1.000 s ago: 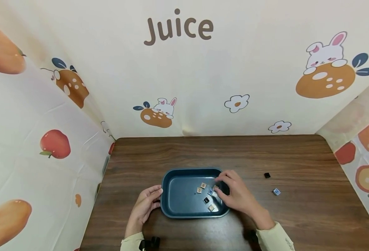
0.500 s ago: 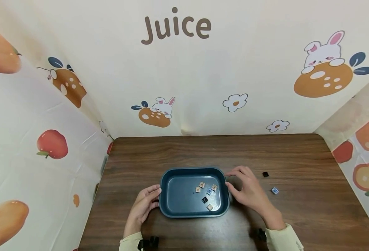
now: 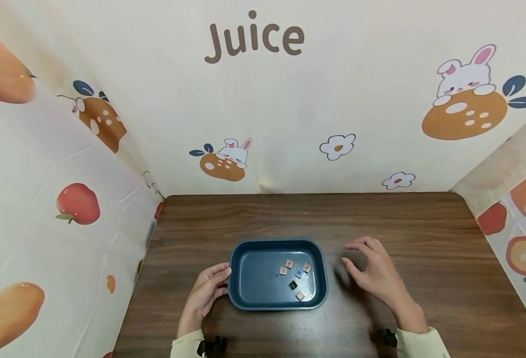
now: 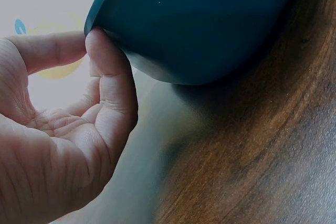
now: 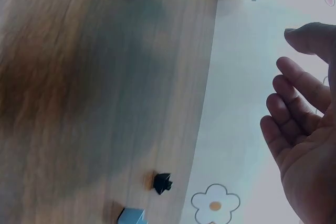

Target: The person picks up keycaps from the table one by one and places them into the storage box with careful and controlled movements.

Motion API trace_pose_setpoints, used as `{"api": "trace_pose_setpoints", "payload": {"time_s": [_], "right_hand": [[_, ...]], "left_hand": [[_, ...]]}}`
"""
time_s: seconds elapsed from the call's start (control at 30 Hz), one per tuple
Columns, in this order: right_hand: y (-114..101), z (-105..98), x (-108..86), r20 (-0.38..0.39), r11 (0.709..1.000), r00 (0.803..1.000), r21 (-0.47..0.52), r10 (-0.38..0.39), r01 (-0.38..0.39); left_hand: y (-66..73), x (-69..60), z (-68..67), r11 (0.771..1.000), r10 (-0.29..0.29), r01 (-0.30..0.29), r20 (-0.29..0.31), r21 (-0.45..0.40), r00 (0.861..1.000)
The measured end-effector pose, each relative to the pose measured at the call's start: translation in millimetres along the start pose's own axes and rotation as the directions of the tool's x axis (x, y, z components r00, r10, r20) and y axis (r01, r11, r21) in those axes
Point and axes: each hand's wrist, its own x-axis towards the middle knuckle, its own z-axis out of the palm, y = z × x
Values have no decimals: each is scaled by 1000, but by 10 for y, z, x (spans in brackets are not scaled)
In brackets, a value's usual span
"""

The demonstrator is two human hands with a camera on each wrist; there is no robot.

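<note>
A dark blue-green rectangular tray [image 3: 254,303] lies on the wooden table. My left hand [image 3: 207,292] pinches its left rim; in the left wrist view the left hand [image 4: 79,108] has thumb and finger meeting at the edge of the tray [image 4: 194,19]. Inside the tray are several small square pieces: beige ones [image 3: 283,271], a blue one [image 3: 299,272] and a black one [image 3: 293,285]. To the tray's right, my right hand [image 3: 377,271] hovers with fingers apart and nothing between them. The right wrist view shows the right hand [image 5: 310,103] with loosely bent fingers.
A small black piece [image 5: 163,183] and a blue piece [image 5: 132,216] lie on the table in the right wrist view; the right hand hides them in the head view. A patterned backdrop [image 3: 290,109] stands behind the table [image 3: 200,214].
My right hand has moved right, out from over the tray to beyond its right side, leaving a beige piece behind in the tray. The left hand stays at the left rim.
</note>
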Motion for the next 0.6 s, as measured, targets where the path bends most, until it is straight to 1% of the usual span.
{"api": "trace_pose_setpoints", "payload": {"time_s": [0.1,0.27,0.47,0.6], "right_hand": [[52,-18,-35,-5,1000,1000,-2,-4,4],[152,-74,-105,-33,1000,999,-21,-3,2],[294,-169,-223,-64,998,997,-51,40,-43],[365,-217,-295,-65,996,996,-58,68,-72]], "left_hand": [[-4,6,-3,1000,-1,1,2,0,1000],[-3,10,4,1000,-4,4,-6,0,1000],[1,3,13,1000,-11,11,-10,-1,1000],[4,-9,10,1000,-7,7,-8,-3,1000]]}}
